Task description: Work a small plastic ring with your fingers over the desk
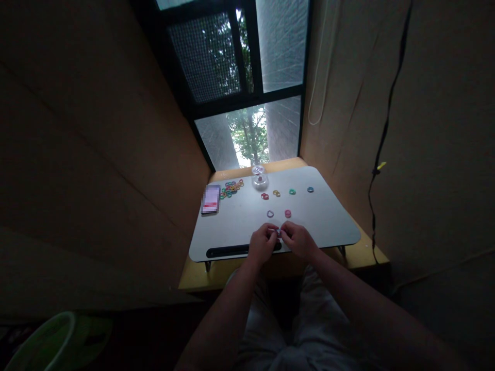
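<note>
My left hand (265, 242) and my right hand (294, 238) meet over the front edge of the white table. Fingertips of both are pinched on a small pale bluish hair tie (278, 232), mostly hidden by the fingers. Just beyond lie a pale purple hair tie (270, 214) and some pink hair ties (287, 213). Farther back, a row holds red hair ties (264, 196), yellow hair ties (276, 193), green hair ties (292, 191) and blue hair ties (310, 189). A mixed-colour pile of hair ties (231, 189) sits at the back left.
A clear round container (260, 180) stands at the table's back. A phone (211, 199) with a blurred screen lies at the left edge. The folding white table (240, 226) has a black front strip (228, 251) and stands on a yellow ledge (201, 278) below a window.
</note>
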Action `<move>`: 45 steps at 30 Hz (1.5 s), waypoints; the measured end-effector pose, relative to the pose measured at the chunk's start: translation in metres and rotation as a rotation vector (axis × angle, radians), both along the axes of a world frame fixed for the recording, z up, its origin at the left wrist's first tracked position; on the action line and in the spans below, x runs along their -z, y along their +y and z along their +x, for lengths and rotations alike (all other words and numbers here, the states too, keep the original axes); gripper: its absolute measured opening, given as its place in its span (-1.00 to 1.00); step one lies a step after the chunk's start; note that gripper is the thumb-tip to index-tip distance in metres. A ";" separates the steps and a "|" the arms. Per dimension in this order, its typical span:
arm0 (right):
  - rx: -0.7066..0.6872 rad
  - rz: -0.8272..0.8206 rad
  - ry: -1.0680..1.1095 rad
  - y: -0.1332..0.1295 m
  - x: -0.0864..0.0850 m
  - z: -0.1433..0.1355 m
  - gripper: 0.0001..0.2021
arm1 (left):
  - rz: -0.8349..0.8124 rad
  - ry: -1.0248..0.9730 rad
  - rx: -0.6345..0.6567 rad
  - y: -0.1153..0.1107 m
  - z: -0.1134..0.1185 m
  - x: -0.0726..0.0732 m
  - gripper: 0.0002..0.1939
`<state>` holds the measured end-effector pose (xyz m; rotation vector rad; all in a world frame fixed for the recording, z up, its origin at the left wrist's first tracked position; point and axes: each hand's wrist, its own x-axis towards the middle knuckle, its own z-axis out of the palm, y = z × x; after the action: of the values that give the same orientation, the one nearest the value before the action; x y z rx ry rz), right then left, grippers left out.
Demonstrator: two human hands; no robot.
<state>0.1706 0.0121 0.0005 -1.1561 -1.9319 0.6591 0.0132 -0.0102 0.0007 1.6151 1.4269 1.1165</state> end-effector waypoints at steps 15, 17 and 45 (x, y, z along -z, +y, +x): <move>-0.042 -0.021 0.033 -0.001 0.001 0.000 -0.87 | 0.007 -0.001 -0.022 -0.001 0.001 -0.002 -0.91; -0.037 -0.025 0.039 -0.001 0.002 0.000 -0.86 | 0.002 0.000 -0.016 -0.002 0.001 -0.003 -0.91; -0.015 -0.026 0.041 0.000 0.007 -0.001 -0.88 | 0.000 -0.081 -0.063 0.003 -0.001 -0.001 -0.75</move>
<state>0.1697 0.0118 -0.0068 -1.1359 -1.9049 0.7122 0.0127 -0.0072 0.0022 1.5172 1.4335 1.2034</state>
